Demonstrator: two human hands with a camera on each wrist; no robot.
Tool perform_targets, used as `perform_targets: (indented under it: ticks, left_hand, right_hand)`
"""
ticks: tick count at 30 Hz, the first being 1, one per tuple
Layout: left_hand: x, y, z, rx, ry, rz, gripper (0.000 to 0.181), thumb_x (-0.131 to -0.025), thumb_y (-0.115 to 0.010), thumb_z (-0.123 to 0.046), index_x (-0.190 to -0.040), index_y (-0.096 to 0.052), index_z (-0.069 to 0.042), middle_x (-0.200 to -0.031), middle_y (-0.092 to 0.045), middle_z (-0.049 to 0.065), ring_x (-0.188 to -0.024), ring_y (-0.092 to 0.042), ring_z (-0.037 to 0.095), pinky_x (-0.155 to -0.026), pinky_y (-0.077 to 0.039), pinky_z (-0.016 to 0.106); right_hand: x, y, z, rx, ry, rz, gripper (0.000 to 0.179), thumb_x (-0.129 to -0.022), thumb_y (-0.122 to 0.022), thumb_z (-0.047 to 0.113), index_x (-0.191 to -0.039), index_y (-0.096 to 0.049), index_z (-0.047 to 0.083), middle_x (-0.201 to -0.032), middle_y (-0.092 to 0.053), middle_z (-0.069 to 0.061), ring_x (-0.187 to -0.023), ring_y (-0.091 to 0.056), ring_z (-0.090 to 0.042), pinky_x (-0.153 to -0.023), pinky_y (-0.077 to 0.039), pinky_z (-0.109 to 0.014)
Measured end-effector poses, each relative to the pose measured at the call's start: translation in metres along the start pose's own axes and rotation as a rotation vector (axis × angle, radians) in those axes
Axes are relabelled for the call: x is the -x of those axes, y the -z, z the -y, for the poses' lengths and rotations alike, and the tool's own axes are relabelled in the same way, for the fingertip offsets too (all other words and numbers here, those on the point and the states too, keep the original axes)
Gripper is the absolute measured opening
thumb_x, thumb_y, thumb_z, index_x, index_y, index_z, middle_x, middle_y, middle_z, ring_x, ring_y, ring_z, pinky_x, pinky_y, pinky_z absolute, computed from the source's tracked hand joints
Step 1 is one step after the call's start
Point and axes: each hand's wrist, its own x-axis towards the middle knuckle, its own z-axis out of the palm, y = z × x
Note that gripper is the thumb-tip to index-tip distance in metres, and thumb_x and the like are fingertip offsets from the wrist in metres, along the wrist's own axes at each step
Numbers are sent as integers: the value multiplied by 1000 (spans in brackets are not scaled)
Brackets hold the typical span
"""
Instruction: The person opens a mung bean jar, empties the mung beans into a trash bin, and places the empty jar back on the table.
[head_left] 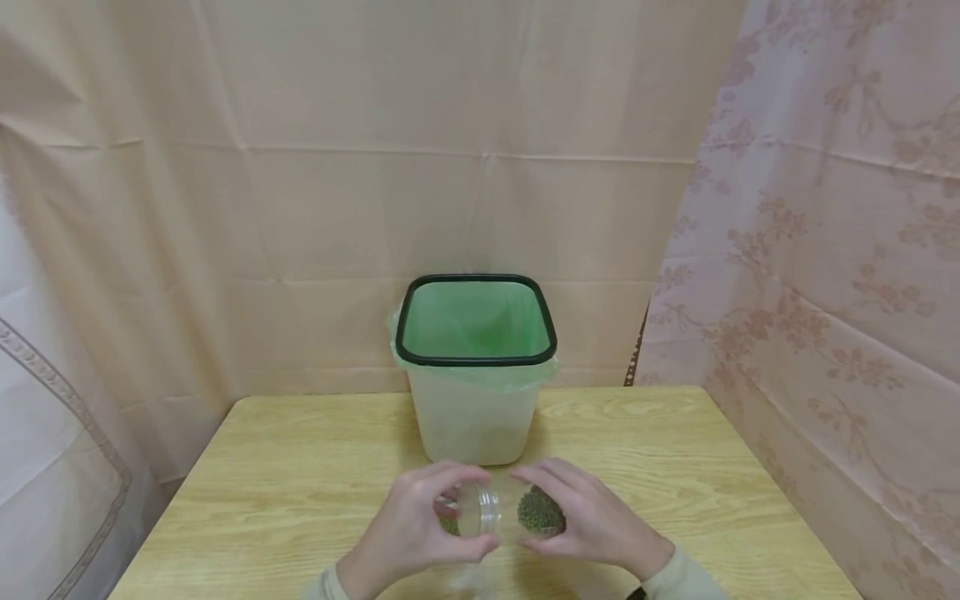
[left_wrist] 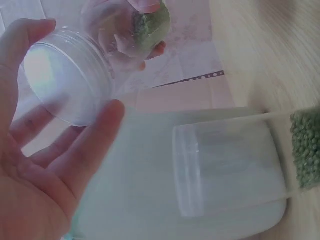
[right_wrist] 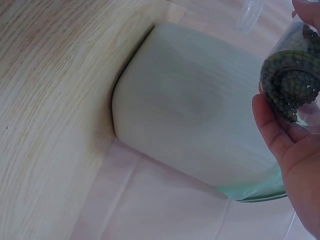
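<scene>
Both hands hold a clear jar [head_left: 508, 510] sideways in the air above the table's near part. My left hand [head_left: 405, 517] pinches its clear ridged lid [left_wrist: 70, 75] between thumb and fingers. At the other end, my right hand [head_left: 600, 517] grips the jar's base, where small green beans [head_left: 540, 510] are gathered. Whether the lid is screwed tight cannot be told. A second clear lidded jar [left_wrist: 235, 165] stands upright on the table, with green beans [left_wrist: 306, 150] at its bottom. In the head view, the left hand mostly hides this second jar.
Just beyond the hands, a white bin [head_left: 476, 417] with a green liner [head_left: 480, 312] and black rim stands on the wooden table [head_left: 300, 467]. A beige curtain [head_left: 337, 208] hangs behind the table, and a floral curtain [head_left: 847, 292] hangs at the right.
</scene>
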Motion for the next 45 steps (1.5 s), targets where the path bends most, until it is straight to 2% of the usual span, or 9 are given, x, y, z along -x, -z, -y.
perform_targets:
  ticks: [4, 11, 18, 27, 33, 35, 39, 42, 45]
  left_hand:
    - [1, 1, -3, -38, 19, 39, 64, -78, -90, -32, -131, -61, -12, -120, -66, -1, -88, -66, 7, -65, -57, 17]
    - [0, 1, -4, -142, -89, 73, 77, -73, -90, -18, -141, -54, -11, -132, -56, 3, -95, -60, 11, -69, -51, 12]
    - [3, 1, -5, -80, 13, 96, 70, -74, -90, -14, -137, -58, -16, -130, -57, -1, -103, -62, 15, -71, -56, 18]
    - [2, 1, -6, 86, 93, 81, 68, -75, -90, -11, -134, -57, -19, -122, -61, 0, -87, -64, 11, -51, -53, 14]
    - [4, 2, -5, 1, 131, 72, 63, -76, -92, -27, -130, -61, -16, -121, -66, 0, -86, -66, 9, -69, -59, 23]
    - [4, 2, -5, -67, 102, 77, 66, -75, -92, -31, -131, -61, -15, -124, -65, -2, -91, -66, 9, -73, -59, 25]
    - [2, 1, -4, -214, -86, 85, 71, -72, -93, -27, -134, -60, -16, -135, -57, 1, -111, -62, 15, -86, -57, 29]
    - [1, 0, -2, -245, -245, 76, 65, -70, -92, -16, -129, -63, -16, -137, -53, 4, -120, -56, 22, -95, -53, 32]
    - [-1, -1, -1, -227, -331, 62, 58, -69, -89, -8, -121, -67, -15, -134, -54, 5, -120, -53, 24, -96, -50, 32]
  right_hand:
    - [1, 0, 0, -33, -17, -12, 78, -77, -90, 34, -141, -53, 12, -123, -60, 4, -103, -61, -9, -84, -56, -27]
    - [0, 1, -2, 1, -28, -30, 79, -74, -91, 34, -141, -54, 12, -124, -62, 5, -106, -61, -10, -85, -56, -30]
    - [1, 0, -2, -16, -27, -9, 82, -72, -93, 29, -142, -53, 12, -124, -62, 3, -108, -62, -15, -85, -57, -34]
    - [2, -1, -3, 12, -7, -27, 84, -71, -93, 30, -143, -53, 12, -124, -62, 0, -107, -62, -15, -85, -56, -30]
    - [4, -4, -3, 32, 2, -23, 82, -72, -92, 32, -142, -54, 11, -124, -62, 1, -108, -61, -13, -85, -56, -29]
    - [5, -4, -4, 35, 2, -18, 81, -73, -92, 33, -142, -54, 10, -124, -62, 1, -108, -60, -13, -85, -56, -30]
    - [6, -3, -4, 29, -8, -9, 79, -76, -90, 36, -141, -54, 9, -125, -61, 1, -108, -60, -13, -84, -57, -31]
    - [6, -2, -5, 21, -15, -4, 78, -78, -89, 37, -142, -54, 10, -126, -61, 2, -109, -60, -14, -83, -57, -32]
    - [7, -2, -4, 20, -23, -3, 80, -77, -90, 37, -143, -52, 13, -127, -60, 3, -110, -60, -14, -84, -57, -33]
